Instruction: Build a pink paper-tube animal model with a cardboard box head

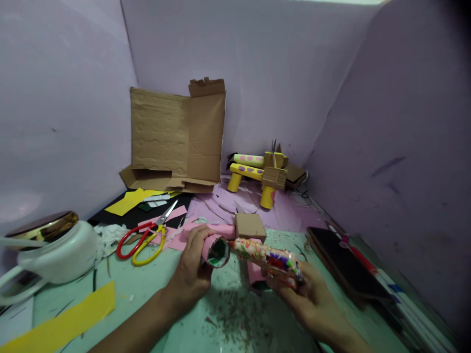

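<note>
Gripping a pink paper-covered tube [217, 247] near its open end, the left hand [193, 267] is holding it low over the pale green tabletop [147, 294]. The right hand [307, 294] is clenching a floral-patterned hot glue gun [270, 257], its nozzle touching the tube's rim. A small brown cardboard block [250, 226] is sitting just behind; red-and-yellow-handled scissors [145, 238] are lying to the left.

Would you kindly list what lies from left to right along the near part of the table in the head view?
White pot → yellow paper strip → red and yellow scissors → left hand holding the pink tube → patterned glue gun in the right hand → dark board.
</note>
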